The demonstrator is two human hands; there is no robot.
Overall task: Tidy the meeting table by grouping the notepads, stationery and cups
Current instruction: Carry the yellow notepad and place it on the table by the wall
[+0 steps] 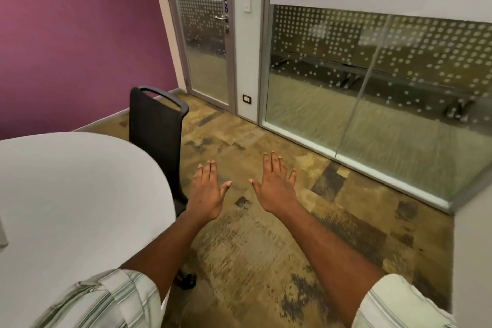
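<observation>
Left hand (206,193) and right hand (277,188) extend palm-down over the carpeted floor (266,261), right of the white counter (80,194). Each grip is apart, fingers spread, holding nothing. A black chair (157,138) stands against the counter's far-right edge. No notepads, stationery or cups are visible.

Black chair (157,125) backs against purple wall (80,34); dotted glass partition (372,66) (door (207,34) included) right of chair; mottled carpet (266,234) beneath.

Matt smooth white table (80,194); black mesh-cloth chair (157,128); rough mottled carpet (266,261); glossy dotted glass wall (372,74); matt purple wall (80,34).
</observation>
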